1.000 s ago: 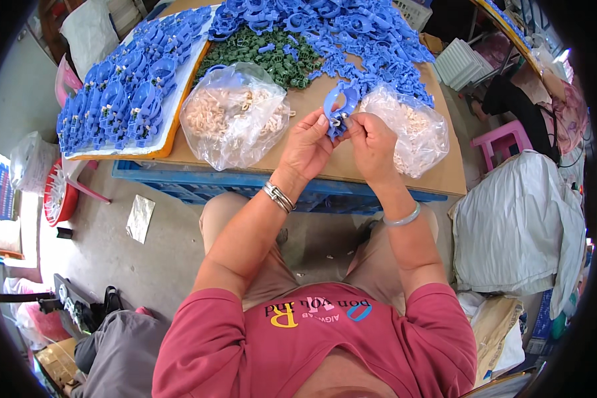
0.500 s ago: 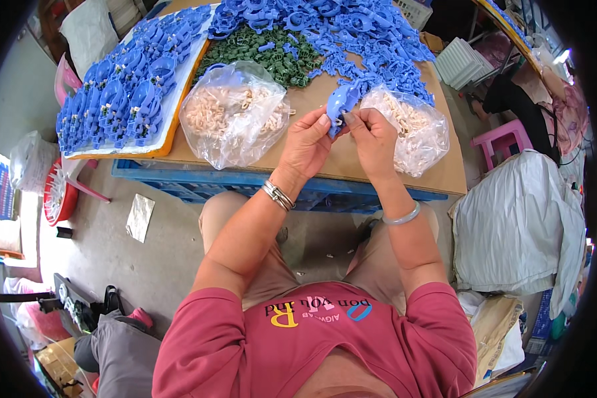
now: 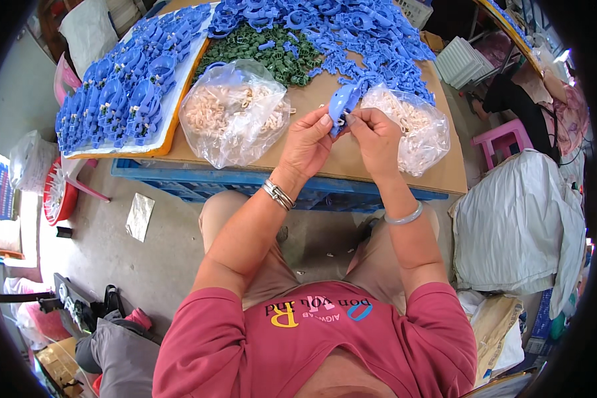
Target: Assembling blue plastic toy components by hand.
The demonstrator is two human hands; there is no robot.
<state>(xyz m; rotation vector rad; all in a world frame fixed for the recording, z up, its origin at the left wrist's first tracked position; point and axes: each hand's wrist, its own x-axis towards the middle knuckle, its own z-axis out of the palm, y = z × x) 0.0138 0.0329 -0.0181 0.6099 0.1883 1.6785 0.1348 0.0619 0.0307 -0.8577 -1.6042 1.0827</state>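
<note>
Over the near edge of the table, my left hand (image 3: pixel 308 144) grips a curved blue plastic part (image 3: pixel 343 101) between thumb and fingers. Close against its lower end, my right hand (image 3: pixel 377 140) is closed in a pinch; whatever lies between those fingertips is too small to make out. To the left of my hands sits a clear bag of small cream-coloured plastic pieces (image 3: pixel 235 116). A second such bag (image 3: pixel 411 132) lies just beyond my right hand. Behind them spread a pile of green plastic pieces (image 3: pixel 265 56) and a large heap of blue plastic parts (image 3: pixel 325 23).
An orange-edged white board (image 3: pixel 172 129) carries rows of blue assemblies (image 3: pixel 123 93) at the left. Cardboard (image 3: pixel 312 169) covers the tabletop above a blue crate (image 3: pixel 212 184). A pink stool (image 3: pixel 502 142) and a seated person (image 3: pixel 521 109) are at the right, beside a white-covered stack (image 3: pixel 521 219).
The blue part has tilted slightly in my left hand. My right fingers have shifted a little to the right and remain pinched at its lower end.
</note>
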